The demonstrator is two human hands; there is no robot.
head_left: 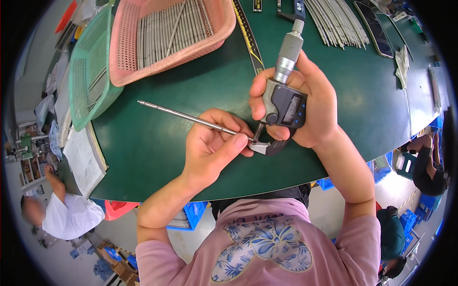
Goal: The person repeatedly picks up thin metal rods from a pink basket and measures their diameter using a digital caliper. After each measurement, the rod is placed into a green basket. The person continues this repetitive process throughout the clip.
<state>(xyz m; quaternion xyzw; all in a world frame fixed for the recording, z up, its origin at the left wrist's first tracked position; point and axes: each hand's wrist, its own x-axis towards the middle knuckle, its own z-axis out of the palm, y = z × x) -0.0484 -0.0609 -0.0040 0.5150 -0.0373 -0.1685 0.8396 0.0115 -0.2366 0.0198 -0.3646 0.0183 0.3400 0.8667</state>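
Note:
My right hand (312, 102) is closed around a digital micrometer (286, 102) with a silver thimble and a small grey display. Between the thumb and fingers of my left hand (212, 143) is a thin metal rod (183, 116), slanting up to the left. The rod's near end lies at the micrometer's jaws, by the spindle and anvil. Whether the jaws touch it I cannot tell.
A pink basket (164, 66) full of metal rods stands at the far left, beside a green basket (78, 102). More rods (336, 21) lie at the far right near a phone (373, 28). A ruler (248, 35) and a caliper (290, 15) lie at the back. Papers (86, 157) rest at left; a person (71, 214) sits beyond.

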